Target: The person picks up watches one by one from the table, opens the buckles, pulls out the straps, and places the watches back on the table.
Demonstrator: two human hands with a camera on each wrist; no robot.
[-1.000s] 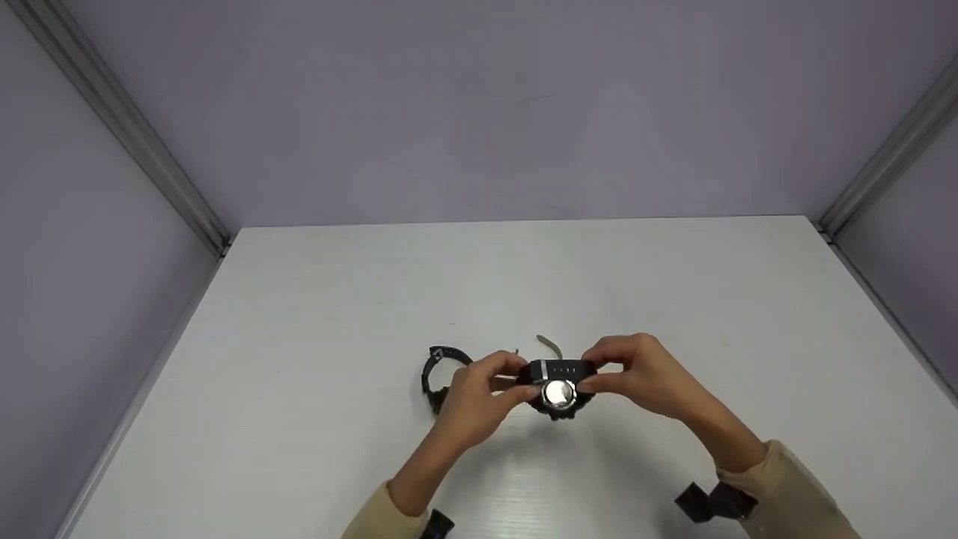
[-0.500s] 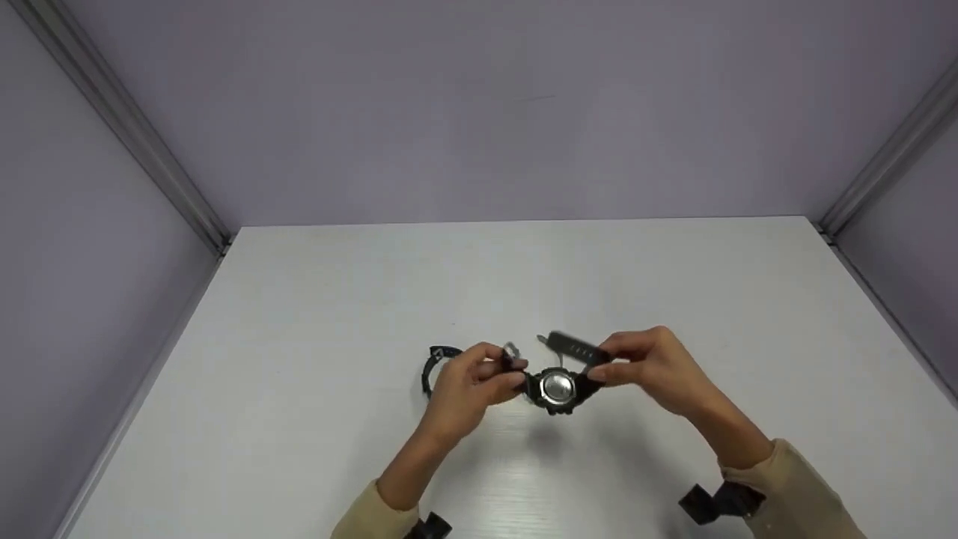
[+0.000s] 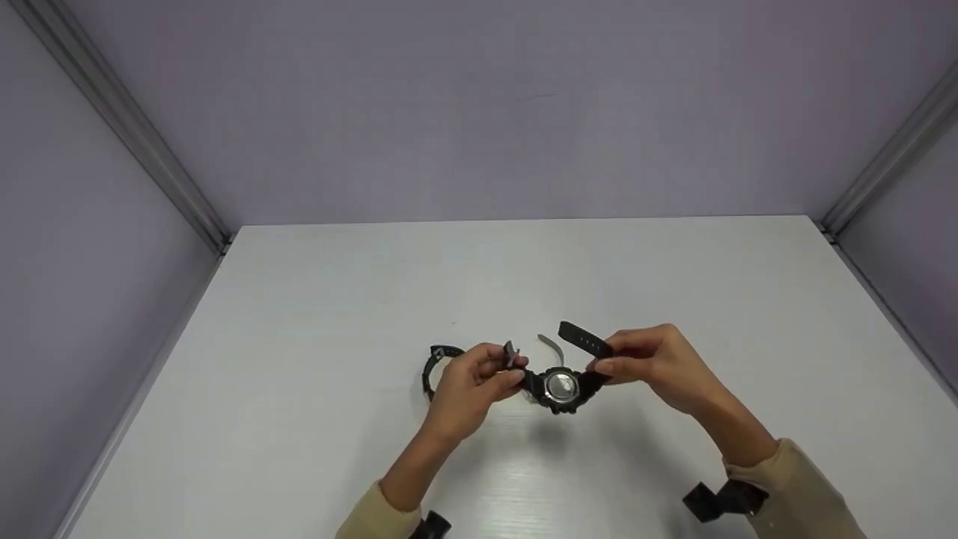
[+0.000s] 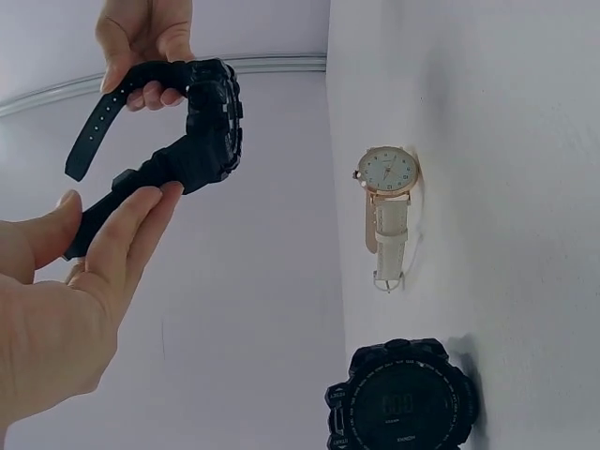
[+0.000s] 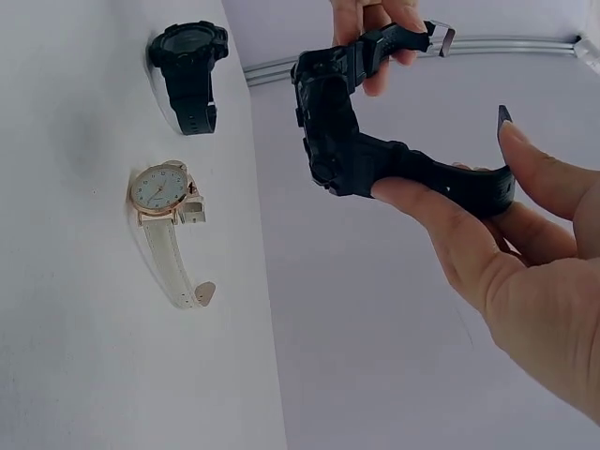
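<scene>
White worktop (image 3: 299, 314), lilac walls. Above near-centre, chunky black rubber digital watch (image 3: 560, 387) unbuckled, held spread: left hand (image 3: 468, 389) pinches buckle strap, right hand (image 3: 651, 367) pinches holed strap. White-strap gold watch (image 4: 387, 202) lies behind.

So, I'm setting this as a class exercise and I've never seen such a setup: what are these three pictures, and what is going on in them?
No machine here: a person works with two bare hands, wearing three cameras. One is on the head and looks down at a white table. One is on each wrist, so those views look tilted.

The left hand and right hand hold a black watch above the table, each pinching one strap end, the buckle on the left hand's side. The watch is unfastened, its straps spread apart.

Two more watches lie on the table: a second black watch and a white-strapped watch with a gold-coloured case.
</scene>
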